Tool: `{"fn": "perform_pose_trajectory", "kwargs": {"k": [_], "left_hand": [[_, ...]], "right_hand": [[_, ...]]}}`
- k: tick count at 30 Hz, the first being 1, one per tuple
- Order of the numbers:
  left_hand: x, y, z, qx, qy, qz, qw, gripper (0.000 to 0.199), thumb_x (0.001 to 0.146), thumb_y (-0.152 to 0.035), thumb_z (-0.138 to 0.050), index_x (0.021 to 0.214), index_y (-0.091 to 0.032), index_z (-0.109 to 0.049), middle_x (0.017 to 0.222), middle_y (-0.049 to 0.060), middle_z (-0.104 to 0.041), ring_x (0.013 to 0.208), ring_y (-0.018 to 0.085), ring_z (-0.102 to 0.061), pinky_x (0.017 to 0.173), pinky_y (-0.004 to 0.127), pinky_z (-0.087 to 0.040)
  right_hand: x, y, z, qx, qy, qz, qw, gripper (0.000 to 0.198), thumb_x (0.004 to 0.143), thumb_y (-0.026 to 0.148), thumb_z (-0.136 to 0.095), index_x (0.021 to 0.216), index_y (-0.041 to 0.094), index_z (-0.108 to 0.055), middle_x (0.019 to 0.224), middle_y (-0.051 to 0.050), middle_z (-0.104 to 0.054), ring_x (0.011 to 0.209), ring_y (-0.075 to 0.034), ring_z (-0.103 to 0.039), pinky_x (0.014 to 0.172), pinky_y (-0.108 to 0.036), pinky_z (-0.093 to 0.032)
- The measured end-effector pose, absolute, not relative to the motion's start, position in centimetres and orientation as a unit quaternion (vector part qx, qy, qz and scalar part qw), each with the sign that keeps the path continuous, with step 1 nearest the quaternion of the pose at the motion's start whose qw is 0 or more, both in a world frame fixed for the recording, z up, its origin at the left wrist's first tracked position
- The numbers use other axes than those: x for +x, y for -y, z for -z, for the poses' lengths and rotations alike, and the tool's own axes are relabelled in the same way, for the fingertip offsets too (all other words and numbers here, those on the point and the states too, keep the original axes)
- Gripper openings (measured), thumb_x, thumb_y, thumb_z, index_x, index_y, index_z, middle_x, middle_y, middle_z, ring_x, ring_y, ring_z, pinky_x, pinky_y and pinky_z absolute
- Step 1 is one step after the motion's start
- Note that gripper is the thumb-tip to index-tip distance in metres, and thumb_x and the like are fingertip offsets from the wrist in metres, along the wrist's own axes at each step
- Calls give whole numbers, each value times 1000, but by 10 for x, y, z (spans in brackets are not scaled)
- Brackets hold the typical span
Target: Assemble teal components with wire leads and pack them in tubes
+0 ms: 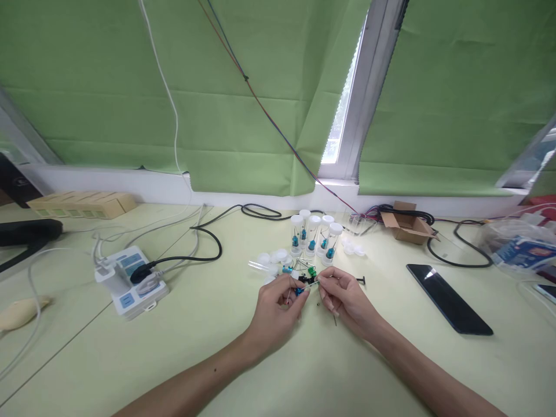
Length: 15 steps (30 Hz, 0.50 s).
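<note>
My left hand (277, 310) pinches a small blue part (299, 291) between thumb and fingertips. The fingers of my right hand (345, 298) are closed on the end of a thin rod (311, 285), which reaches across to the blue part. Whether the two are joined is too small to tell. Just beyond my fingers lie a green part (311, 271), another blue piece (287, 269) and some black pieces, partly hidden by the hands. Behind them stand several clear tubes (311, 234) with white caps, each with a blue part on a thin shaft inside.
Loose white caps (281, 255) lie left of the tubes. A black hex-like tool end (361, 280) shows past my right hand. A phone (449, 299) lies to the right, an open cardboard box (408, 226) behind. At left sits a power strip (130, 281) with cables.
</note>
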<state>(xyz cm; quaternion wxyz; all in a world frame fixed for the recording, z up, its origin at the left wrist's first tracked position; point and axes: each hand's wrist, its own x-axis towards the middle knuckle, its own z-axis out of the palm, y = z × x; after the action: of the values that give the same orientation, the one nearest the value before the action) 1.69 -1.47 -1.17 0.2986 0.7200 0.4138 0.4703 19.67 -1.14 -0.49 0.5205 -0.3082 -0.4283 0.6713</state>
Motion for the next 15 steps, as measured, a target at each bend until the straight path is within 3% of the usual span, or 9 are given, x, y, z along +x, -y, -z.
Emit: {"fn": "perform_pose_trajectory", "kwargs": {"k": [6,15], "left_hand": [[18,14,11,685,-420,-474,360,14,86,-32,-63,85,-19,-63,55,-4,-52,46,11,-55,47,22,-44],[19,15,10,684,-399,-482,375,13,86,-31,-63,86,-18,-63,59,-4,-54,44,9,-55,45,21,-45]], "right_hand": [[198,12,4,-273,410,-698,520,26,76,34,-79,92,16,-70,69,1,-62,50,-6,-50,47,-18,-41],[197,10,5,-258,364,-730,518,24,72,31,-84,85,15,-73,68,1,-61,53,-5,-52,49,-15,-43]]}}
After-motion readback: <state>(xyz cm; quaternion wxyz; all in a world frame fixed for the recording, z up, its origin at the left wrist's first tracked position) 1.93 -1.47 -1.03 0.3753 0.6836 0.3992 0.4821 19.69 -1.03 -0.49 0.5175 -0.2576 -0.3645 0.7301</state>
